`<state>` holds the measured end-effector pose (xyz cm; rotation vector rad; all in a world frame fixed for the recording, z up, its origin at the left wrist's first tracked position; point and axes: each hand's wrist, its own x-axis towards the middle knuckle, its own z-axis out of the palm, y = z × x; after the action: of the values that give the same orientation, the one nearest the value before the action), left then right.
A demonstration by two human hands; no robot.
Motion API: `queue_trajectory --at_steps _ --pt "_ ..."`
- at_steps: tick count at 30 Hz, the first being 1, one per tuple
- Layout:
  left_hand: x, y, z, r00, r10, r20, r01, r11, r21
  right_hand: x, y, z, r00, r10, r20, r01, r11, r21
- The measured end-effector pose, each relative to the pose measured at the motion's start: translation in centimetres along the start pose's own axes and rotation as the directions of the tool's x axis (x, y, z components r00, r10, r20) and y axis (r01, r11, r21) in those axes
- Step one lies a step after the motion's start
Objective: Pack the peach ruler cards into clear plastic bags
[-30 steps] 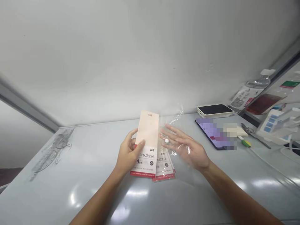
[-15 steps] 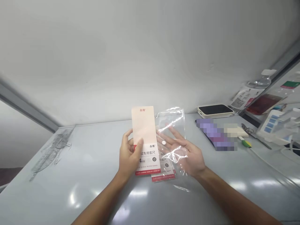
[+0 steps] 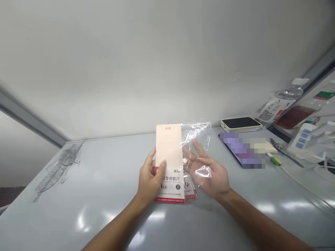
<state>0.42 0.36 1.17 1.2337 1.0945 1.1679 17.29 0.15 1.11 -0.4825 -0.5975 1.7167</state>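
Note:
My left hand (image 3: 149,179) grips a tall pink card (image 3: 169,153) with a red bottom stripe and printed characters, holding it upright above the grey table (image 3: 78,195). My right hand (image 3: 209,172) holds a clear plastic sleeve (image 3: 196,146) just right of the card, palm up with fingers stretched along it. The card's right edge meets the sleeve's left edge. A small white dot (image 3: 184,160) shows on the sleeve. More of the same cards (image 3: 190,190) lie on the table under my hands.
At the right lie a dark phone (image 3: 242,151), a white-cased phone (image 3: 239,123) by the wall, a water bottle (image 3: 278,103), a green-tipped cable (image 3: 274,160), scissors (image 3: 284,150) and a white device (image 3: 306,139). A sketch-like mark (image 3: 59,167) sits on the table's left.
Both hands drew closer together. The card moved right toward the sleeve, and the sleeve shifted left until their edges meet.

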Motion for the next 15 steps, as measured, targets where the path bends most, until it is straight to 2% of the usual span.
queue_trajectory --at_steps 7,10,15 --pt "-0.14 -0.07 0.02 0.998 -0.013 0.055 0.010 0.999 0.049 0.06 0.26 -0.31 0.994 0.106 -0.035 -0.109 0.985 -0.135" --pt "-0.12 -0.23 0.01 1.000 0.016 0.022 -0.018 0.994 0.111 0.01 0.41 -0.23 0.990 0.135 -0.032 -0.138 0.965 -0.222" --pt "-0.14 0.23 0.32 0.994 0.060 -0.086 -0.045 0.984 0.173 0.10 0.17 -0.25 0.973 0.190 -0.131 -0.227 0.888 -0.400"
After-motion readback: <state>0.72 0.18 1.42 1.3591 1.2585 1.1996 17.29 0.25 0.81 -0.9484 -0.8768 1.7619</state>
